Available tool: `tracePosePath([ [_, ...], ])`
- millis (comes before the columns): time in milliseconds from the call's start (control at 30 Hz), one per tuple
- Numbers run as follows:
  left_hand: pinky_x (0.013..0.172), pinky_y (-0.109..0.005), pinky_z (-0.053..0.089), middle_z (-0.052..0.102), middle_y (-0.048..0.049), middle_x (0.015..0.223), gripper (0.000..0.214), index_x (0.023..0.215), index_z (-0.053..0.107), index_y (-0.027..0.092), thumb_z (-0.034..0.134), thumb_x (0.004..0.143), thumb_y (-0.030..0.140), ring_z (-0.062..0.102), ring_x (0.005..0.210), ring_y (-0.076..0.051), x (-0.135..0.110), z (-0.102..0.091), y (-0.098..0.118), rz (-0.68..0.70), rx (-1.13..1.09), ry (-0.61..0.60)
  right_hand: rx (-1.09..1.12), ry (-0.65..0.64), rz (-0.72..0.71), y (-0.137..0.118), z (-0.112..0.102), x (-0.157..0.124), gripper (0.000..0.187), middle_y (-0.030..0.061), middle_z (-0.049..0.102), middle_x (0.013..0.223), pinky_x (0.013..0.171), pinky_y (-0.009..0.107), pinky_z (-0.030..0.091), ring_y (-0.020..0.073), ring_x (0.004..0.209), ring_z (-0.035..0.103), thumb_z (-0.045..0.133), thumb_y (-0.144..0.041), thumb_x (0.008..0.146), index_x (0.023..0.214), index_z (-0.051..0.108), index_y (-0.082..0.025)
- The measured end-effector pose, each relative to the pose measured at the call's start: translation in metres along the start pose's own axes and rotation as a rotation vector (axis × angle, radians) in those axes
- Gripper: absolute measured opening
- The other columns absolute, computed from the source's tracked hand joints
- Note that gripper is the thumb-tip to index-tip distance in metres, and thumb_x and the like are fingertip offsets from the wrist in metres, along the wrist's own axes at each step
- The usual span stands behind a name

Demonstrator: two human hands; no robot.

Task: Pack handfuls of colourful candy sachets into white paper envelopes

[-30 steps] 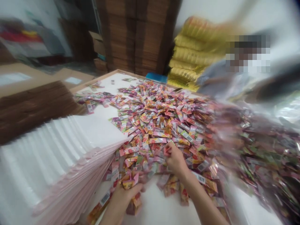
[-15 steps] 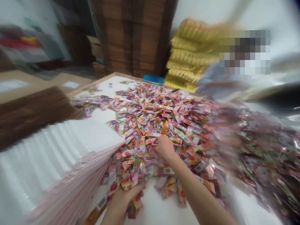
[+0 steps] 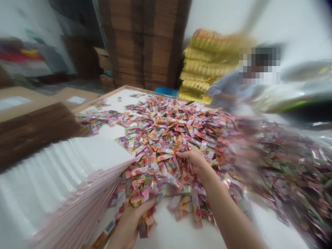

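Observation:
A broad heap of small, shiny printed sachets (image 3: 160, 131) in pink, orange, purple and green covers the white table (image 3: 171, 221). Low in the view, my left hand (image 3: 133, 218) is closed round a bunch of sachets (image 3: 147, 224), its thumb lying across them. My right hand (image 3: 194, 159) reaches into the near middle of the heap. Its thumb points left, and its fingers curl over several red and pink sachets (image 3: 187, 171), which partly hide the fingertips. To the left of my left hand lies a fanned stack of white, pink-edged bags or sheets (image 3: 85, 169).
Flattened cardboard (image 3: 38, 128) lies at the left. A blue tray (image 3: 166, 92) sits at the table's far edge. Tall cardboard stacks (image 3: 145, 45) and yellow sacks (image 3: 199, 65) stand behind. Another person (image 3: 225, 90) is at the far right, beside more blurred sachets (image 3: 285, 173).
My right hand has moved slightly right, and its thumb now shows apart from the fingers. Sachets between the hands have shifted nearer to me. My left hand stays on its bunch.

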State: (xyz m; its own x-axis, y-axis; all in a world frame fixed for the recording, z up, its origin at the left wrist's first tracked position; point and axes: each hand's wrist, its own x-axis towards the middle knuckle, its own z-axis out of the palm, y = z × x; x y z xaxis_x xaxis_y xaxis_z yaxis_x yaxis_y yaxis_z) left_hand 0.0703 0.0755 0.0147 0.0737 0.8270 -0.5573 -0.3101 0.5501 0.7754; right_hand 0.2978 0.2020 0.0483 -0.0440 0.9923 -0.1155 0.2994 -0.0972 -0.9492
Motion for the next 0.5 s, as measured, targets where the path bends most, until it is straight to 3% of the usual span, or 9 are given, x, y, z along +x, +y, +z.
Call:
tracePosePath([
  [100, 0.055, -0.028, 0.053, 0.070, -0.0023, 0.082, 0.030, 0.091, 0.066, 0.018, 0.078, 0.064, 0.025, 0.066, 0.073, -0.020, 0.005, 0.019, 0.018, 0.079, -0.060, -0.011, 0.590, -0.043, 0.203, -0.011, -0.021, -0.018, 0.020, 0.0036, 0.068, 0.071, 0.067, 0.032, 0.053, 0.0186, 0.065, 0.065, 0.071, -0.021, 0.063, 0.080, 0.064, -0.014],
  [200, 0.068, -0.029, 0.055, 0.072, -0.0034, 0.090, 0.035, 0.100, 0.067, 0.017, 0.077, 0.067, 0.022, 0.067, 0.081, -0.021, 0.007, 0.047, 0.025, 0.170, -0.109, -0.104, 0.740, -0.140, 0.359, -0.010, -0.012, -0.041, 0.019, 0.0036, 0.066, 0.066, 0.067, 0.035, 0.054, 0.0183, 0.062, 0.063, 0.071, -0.020, 0.062, 0.077, 0.064, -0.013],
  [267, 0.067, -0.031, 0.055, 0.073, -0.0045, 0.092, 0.037, 0.104, 0.067, 0.018, 0.076, 0.069, 0.027, 0.068, 0.080, -0.022, 0.004, 0.061, 0.019, 0.189, -0.090, -0.184, 0.677, -0.142, 0.315, 0.001, 0.011, -0.060, 0.019, 0.0037, 0.065, 0.067, 0.067, 0.035, 0.053, 0.0188, 0.063, 0.063, 0.070, -0.024, 0.064, 0.078, 0.063, -0.013],
  [333, 0.066, -0.033, 0.055, 0.074, -0.0060, 0.086, 0.039, 0.102, 0.068, 0.017, 0.076, 0.068, 0.034, 0.068, 0.076, -0.024, -0.003, 0.066, 0.004, 0.177, -0.028, -0.215, 0.495, -0.026, 0.154, 0.017, 0.042, -0.084, 0.015, 0.0033, 0.064, 0.072, 0.069, 0.034, 0.053, 0.0192, 0.068, 0.062, 0.067, -0.027, 0.069, 0.078, 0.061, -0.016],
  [400, 0.065, -0.036, 0.055, 0.073, -0.0070, 0.075, 0.046, 0.098, 0.069, 0.016, 0.080, 0.060, 0.039, 0.069, 0.072, -0.027, -0.013, 0.060, -0.018, 0.130, 0.022, -0.188, 0.274, 0.115, 0.025, 0.035, 0.073, -0.111, 0.009, 0.0036, 0.063, 0.079, 0.073, 0.033, 0.051, 0.0199, 0.076, 0.062, 0.060, -0.028, 0.075, 0.079, 0.058, -0.020],
  [500, 0.062, -0.041, 0.055, 0.072, -0.0084, 0.067, 0.063, 0.097, 0.070, 0.019, 0.086, 0.043, 0.047, 0.069, 0.072, -0.034, -0.029, 0.039, -0.055, 0.012, 0.016, -0.140, 0.047, 0.174, -0.016, 0.055, 0.103, -0.149, 0.010, 0.0041, 0.061, 0.085, 0.076, 0.035, 0.050, 0.0222, 0.083, 0.060, 0.054, -0.029, 0.081, 0.088, 0.058, -0.024],
])
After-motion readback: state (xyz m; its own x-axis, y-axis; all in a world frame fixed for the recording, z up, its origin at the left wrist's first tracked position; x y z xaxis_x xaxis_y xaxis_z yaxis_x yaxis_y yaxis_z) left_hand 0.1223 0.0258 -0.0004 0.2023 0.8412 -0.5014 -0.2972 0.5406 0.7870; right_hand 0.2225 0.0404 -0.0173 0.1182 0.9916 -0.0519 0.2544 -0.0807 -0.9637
